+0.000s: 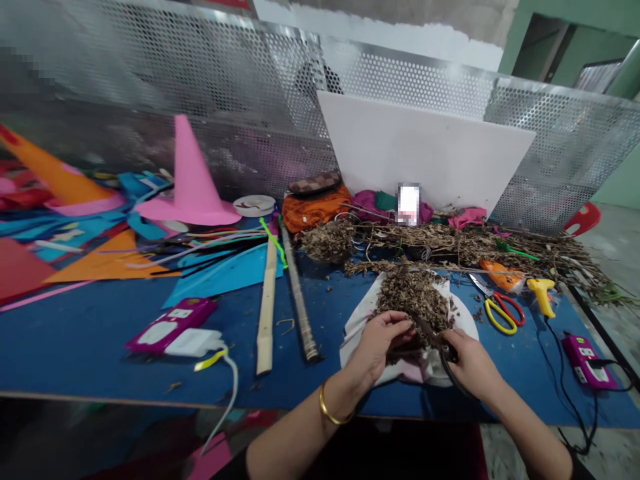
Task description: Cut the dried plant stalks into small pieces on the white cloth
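A heap of crumbled dried plant bits (413,293) lies on a white cloth (357,327) at the table's front. My left hand (383,340) is at the heap's near left side, its thumb and fingers pinched together on something too small to make out. My right hand (467,363), at the heap's near right side, is closed round the dark handle of a cutting tool (427,331), probably shears. The tool's dark blade points left over the heap, towards my left fingertips.
Dried stalks (450,243) lie behind the heap. Scissors (503,313), a yellow glue gun (541,297) and a purple power strip (589,360) are at right. Left are two sticks (267,307), another power strip (173,325) and a pink paper hat (190,180). A white board (425,147) stands behind.
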`<state>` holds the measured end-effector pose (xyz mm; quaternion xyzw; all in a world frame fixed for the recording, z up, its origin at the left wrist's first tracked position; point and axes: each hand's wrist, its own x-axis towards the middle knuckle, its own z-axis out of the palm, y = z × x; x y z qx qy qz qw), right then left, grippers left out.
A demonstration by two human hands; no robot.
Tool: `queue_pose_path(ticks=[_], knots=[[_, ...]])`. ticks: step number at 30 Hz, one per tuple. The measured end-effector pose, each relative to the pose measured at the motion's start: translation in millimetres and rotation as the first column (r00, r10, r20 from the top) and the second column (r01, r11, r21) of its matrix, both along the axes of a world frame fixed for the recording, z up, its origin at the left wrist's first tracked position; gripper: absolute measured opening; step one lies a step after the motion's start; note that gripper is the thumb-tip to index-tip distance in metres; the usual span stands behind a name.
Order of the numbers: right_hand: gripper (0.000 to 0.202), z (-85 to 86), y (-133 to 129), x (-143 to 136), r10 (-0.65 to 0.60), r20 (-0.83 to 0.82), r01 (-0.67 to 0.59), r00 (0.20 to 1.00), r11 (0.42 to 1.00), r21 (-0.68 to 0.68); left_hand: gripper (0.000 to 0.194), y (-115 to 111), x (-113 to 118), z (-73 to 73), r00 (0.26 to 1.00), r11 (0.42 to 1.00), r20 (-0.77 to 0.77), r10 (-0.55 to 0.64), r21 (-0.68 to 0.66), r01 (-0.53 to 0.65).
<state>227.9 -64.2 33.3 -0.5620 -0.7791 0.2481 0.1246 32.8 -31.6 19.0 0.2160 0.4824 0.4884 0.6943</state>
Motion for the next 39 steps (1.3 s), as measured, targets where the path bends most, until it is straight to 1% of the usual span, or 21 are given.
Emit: queue_pose_path(ticks=[3,5,7,11,14,19,23,28,32,36,39], knots=[[0.036,8.0,-1,1,-0.031,0.012,0.031,0.999,0.999,-0.014,0.018,1,-3,0.1,1.000,1.000,0.022,0.020,-0.013,-0.020],[0.043,12.9,-3,2,-0.025,0.024,0.025,0.999,1.000,-0.005,0.021,1,-4,1.3,0.999,1.000,0.035,0.016,-0.014,-0.016],[0.046,14.6,-4,2,-0.024,0.043,0.024,0.999,1.000,0.003,0.024,1,-5,2.8,0.999,1.000,0.039,0.012,-0.018,-0.011],[0.046,10.3,-6,-1,-0.056,0.093,0.054,0.994,0.998,0.020,0.022,-1,-3,5.5,0.998,0.999,0.054,0.040,-0.039,-0.038],[0.045,7.4,-6,-6,-0.063,0.084,0.060,0.995,0.998,0.037,0.022,-3,-1,6.4,0.998,0.998,0.047,0.046,-0.037,-0.045],[0.039,6.9,-6,-9,-0.032,0.070,0.030,0.997,0.999,0.036,0.025,-4,-1,5.3,1.000,1.000,0.021,0.015,-0.001,-0.015],[0.033,3.6,-5,-7,-0.005,0.058,0.002,0.998,0.999,0.050,0.027,-3,-1,3.7,1.000,1.000,0.018,0.013,0.018,-0.014],[0.031,-2.3,-4,-4,0.005,0.070,-0.010,0.998,0.997,0.075,0.025,-2,-1,2.9,1.000,1.000,0.008,0.015,0.014,-0.015],[0.028,0.0,-4,-3,0.024,0.074,-0.029,0.997,0.997,0.076,0.022,-2,-1,4.6,1.000,1.000,-0.007,0.005,0.015,-0.005],[0.038,6.5,-4,-6,0.005,0.063,-0.010,0.998,0.997,0.072,0.026,-3,1,7.7,1.000,1.000,-0.020,-0.024,0.013,0.024],[0.040,6.4,-4,-7,-0.005,0.060,0.000,0.998,0.997,0.074,0.029,-2,3,7.9,0.999,0.999,-0.020,-0.045,0.009,0.045]])
